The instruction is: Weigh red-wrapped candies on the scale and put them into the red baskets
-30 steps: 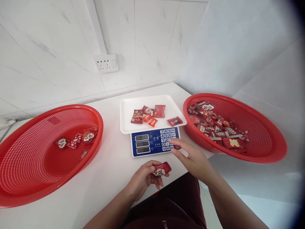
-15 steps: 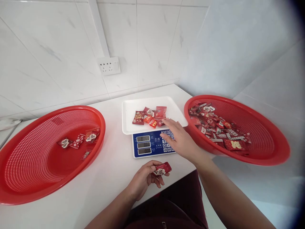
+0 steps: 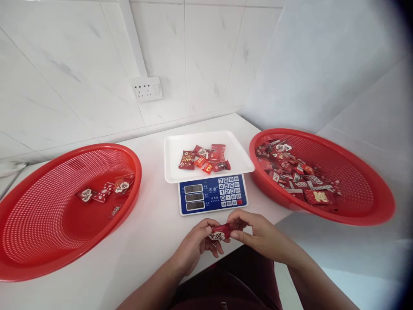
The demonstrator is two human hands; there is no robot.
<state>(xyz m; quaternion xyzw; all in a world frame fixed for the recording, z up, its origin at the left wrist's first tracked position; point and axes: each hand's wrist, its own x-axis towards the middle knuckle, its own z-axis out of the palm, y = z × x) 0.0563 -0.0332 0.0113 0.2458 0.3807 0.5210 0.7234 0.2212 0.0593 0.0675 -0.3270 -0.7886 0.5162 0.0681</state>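
Note:
Near the table's front edge, my left hand (image 3: 195, 245) and my right hand (image 3: 258, 234) both pinch one red candy packet (image 3: 220, 233) with white lettering, one hand at each end. Just beyond them stands a blue electronic scale (image 3: 213, 193) with a keypad. Its white tray (image 3: 238, 159) carries several red candy packets (image 3: 203, 157) bunched near the middle.
A large red mesh basket (image 3: 41, 241) on the left holds a few packets (image 3: 106, 191). A matching red basket (image 3: 361, 189) on the right holds a heap of packets (image 3: 293, 172) and overhangs the white table's right edge. A wall socket (image 3: 147, 88) sits on the tiled wall behind.
My right hand pushed the stray packet on the tray toward the pile, then drew back to the front edge and took hold of the packet my left hand was holding.

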